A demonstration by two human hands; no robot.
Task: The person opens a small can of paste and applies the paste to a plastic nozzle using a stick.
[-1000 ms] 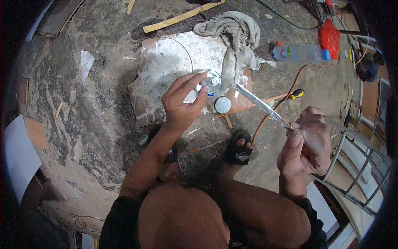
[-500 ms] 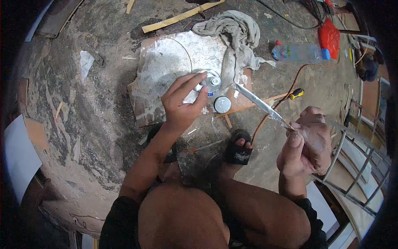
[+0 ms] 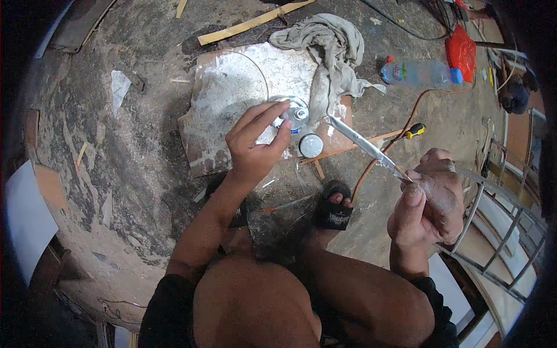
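Observation:
My left hand (image 3: 258, 136) is closed round the side of a small round container (image 3: 298, 110) with a metallic top and a short spout-like centre. Its thumb and fingers grip the rim from the left. In my right hand (image 3: 427, 200) a long thin stick (image 3: 362, 143), smeared with white paint, is pinched near its lower end. The stick slants up and left, its tip beside the container and apart from it. Just below the container sits a round whitish cap (image 3: 311, 145). A paint-stained board (image 3: 229, 87) lies under the container.
A crumpled grey cloth (image 3: 336, 43) lies across the board's right side. Farther right are a plastic bottle (image 3: 420, 73), a red bag (image 3: 460, 55), a yellow-black screwdriver (image 3: 415, 131) and an orange cable (image 3: 371, 165). Wood strips (image 3: 255, 23) lie behind; a metal frame (image 3: 499, 232) stands at right.
The stick's tip has shifted very slightly left. Both hands otherwise keep the same place and grip.

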